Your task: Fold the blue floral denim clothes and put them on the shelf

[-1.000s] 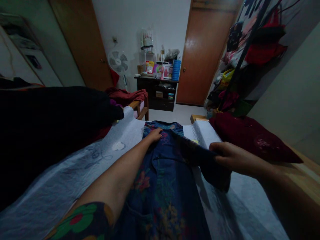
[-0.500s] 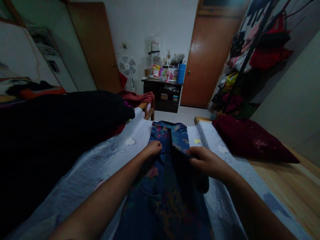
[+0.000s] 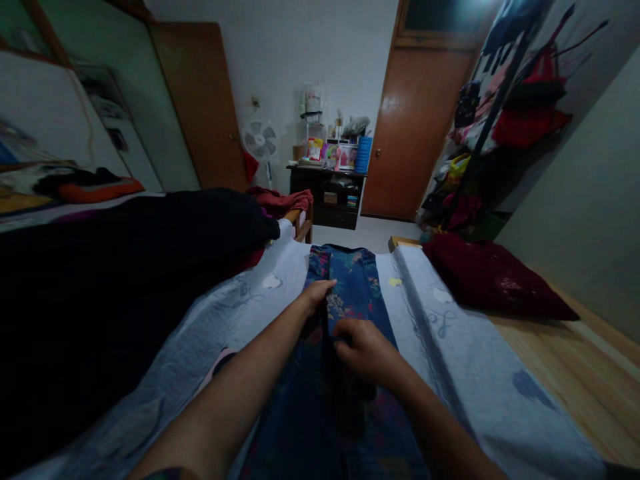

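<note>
Blue garment point(image 3: 356, 283) lies btwn black cloth point(image 3: 150, 287) & maroon bundle point(image 3: 490, 277).

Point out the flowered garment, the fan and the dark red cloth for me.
Flowered garment point(image 3: 357, 287): head view, on its upper part.
Fan point(image 3: 261, 139): head view, on the blade hub.
Dark red cloth point(image 3: 493, 277): head view, on its upper side.

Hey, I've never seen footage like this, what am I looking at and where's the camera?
No machine here: these are a person's bare hands, filmed by a camera worn on their head, looking forward and down. A blue floral garment lies on a pale sheet. The left hand is on the garment; the right hand curls at its folded part. How firmly either grips is unclear. Black fabric is heaped to the left; a dark red, cushion-like thing lies to the right.
</note>
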Motion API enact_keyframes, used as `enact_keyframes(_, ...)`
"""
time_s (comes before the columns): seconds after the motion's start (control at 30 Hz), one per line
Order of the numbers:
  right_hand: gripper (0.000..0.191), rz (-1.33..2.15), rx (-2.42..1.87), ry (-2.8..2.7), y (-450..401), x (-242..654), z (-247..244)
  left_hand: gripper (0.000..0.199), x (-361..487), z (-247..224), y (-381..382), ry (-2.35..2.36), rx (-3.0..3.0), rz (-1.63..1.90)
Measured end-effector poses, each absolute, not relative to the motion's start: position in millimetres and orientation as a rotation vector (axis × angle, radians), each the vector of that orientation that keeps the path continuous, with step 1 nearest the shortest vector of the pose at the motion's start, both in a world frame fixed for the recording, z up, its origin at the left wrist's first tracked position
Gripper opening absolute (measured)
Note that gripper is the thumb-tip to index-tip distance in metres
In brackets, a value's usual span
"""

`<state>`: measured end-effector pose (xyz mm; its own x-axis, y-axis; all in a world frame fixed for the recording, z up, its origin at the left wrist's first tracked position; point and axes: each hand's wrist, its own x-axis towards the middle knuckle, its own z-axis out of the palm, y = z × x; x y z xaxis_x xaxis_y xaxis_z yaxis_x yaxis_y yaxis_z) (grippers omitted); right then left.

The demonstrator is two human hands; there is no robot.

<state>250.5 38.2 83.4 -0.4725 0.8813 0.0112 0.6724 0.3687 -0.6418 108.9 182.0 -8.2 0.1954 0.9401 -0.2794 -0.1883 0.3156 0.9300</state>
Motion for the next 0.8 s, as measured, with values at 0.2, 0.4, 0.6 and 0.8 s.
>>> enact_keyframes(0.2,0.015,0.813,-1.382,-2.293,17,231,59,0.019,101,-11,166,1.058,0.841,0.952)
enact_keyframes(0.4,0.026,1.032,-1.255,-2.294,-2,233,51,0.02,92,-12,140,1.083,0.725,0.989)
enact_keyframes(0.6,0.02,1.128,-1.31,-1.977,13,270,42,0.025,82,-9,78,1.067,0.656,0.925)
enact_keyframes(0.8,0.023,0.76,-1.725,-1.674,43,308,5,0.036,74,-13,25,1.014,0.659,0.923)
